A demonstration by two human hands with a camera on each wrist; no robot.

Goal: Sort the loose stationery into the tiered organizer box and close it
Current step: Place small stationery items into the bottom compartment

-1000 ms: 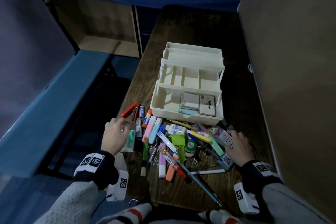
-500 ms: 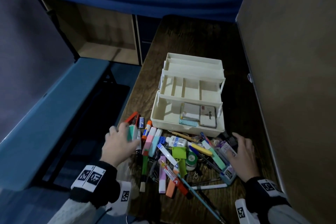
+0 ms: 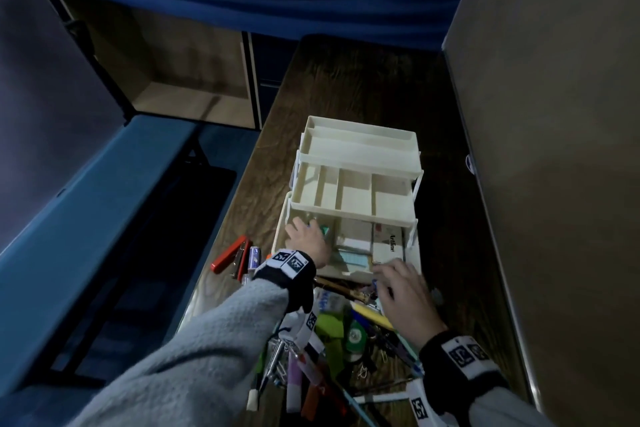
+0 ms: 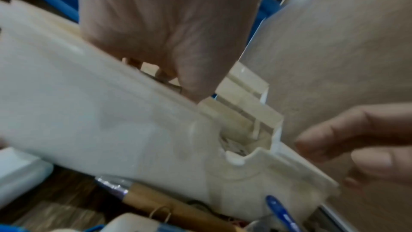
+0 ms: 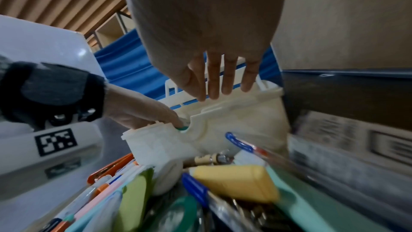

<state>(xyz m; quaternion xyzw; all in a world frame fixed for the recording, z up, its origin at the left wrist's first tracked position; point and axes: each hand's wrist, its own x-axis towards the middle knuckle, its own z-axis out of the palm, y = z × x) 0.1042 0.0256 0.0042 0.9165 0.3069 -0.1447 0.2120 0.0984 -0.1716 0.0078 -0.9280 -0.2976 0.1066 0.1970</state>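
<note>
Pinched in our left hand (image 3: 306, 241) is a small green item (image 3: 324, 230), held down inside the bottom tier of the box (image 3: 360, 149), at that tier's left end, centre of the head frame. From the right wrist view its green edge (image 5: 184, 128) peeks through the notch in the front wall of the box (image 5: 243, 123), with the fingers of our left hand (image 5: 142, 112) curled round it. What the item is, we cannot tell.

Our right hand (image 3: 401, 298) hangs loose and holds nothing, fingers (image 5: 228, 77) straight and spread, their tips just above the front rim at the right end. In the left wrist view it (image 4: 365, 135) sits at the right edge, near the front wall (image 4: 100, 121), while the back of our left hand (image 4: 169, 22) fills the top.

We see the box open in 3 tiers near the middle of the table (image 3: 363, 80). A white case (image 3: 388, 239) and a pale blue pad (image 3: 353, 258) lie in the bottom tier, to the right of our left hand.

Loose stationery lies heaped at the lower centre, touching the front wall: a red stapler (image 3: 232, 255) at the left, a yellow piece (image 5: 236, 181), a green tape roll (image 3: 355, 336), a blue pen (image 5: 238, 143).
</note>
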